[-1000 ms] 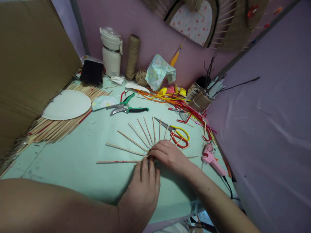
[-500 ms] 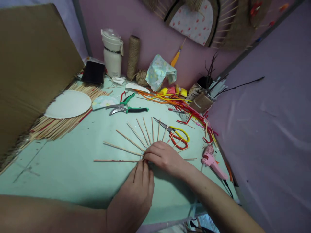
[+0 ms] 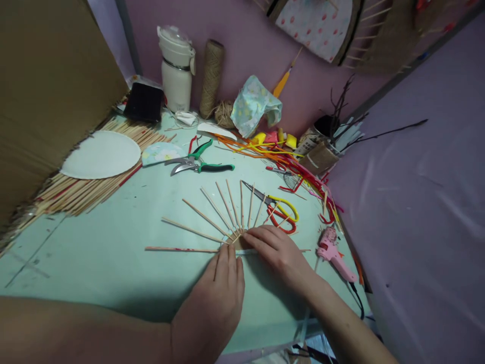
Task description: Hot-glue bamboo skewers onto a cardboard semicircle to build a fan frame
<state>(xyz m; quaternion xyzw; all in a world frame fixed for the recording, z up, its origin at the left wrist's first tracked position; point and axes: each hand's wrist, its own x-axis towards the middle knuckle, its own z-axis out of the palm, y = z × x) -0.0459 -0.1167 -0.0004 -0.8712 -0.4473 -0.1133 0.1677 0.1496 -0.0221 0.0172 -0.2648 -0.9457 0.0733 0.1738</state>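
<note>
Thin wooden sticks (image 3: 206, 218) fan out like rays from a small half-round base (image 3: 242, 244) on the tabletop. My left hand (image 3: 217, 290) lies at the base's left lower edge, fingers stretched flat and fingertips touching it. Over the base's right part, my right hand (image 3: 282, 253) has its fingers bent together; its thumb and whatever lies beneath the fingertips are hidden. A short stick piece (image 3: 237, 238) slants across the base between both hands' fingertips. Behind the right-hand rays are scissors (image 3: 282, 210) with red and yellow handles.
Green-handled pruning shears (image 3: 200, 163) lie beyond the fan. A pink glue gun (image 3: 333, 258) rests at the right. Loose sticks (image 3: 87, 194) lie under a white oval piece (image 3: 102, 154) at the left. Coloured pipe cleaners (image 3: 280, 156), a twine spool (image 3: 212, 78) and a white jar (image 3: 176, 76) stand behind.
My right hand has shifted right, away from my left fingertips, uncovering the middle of the base and the short slanted stick. My left hand stays at the base's left end. The view has tilted slightly.
</note>
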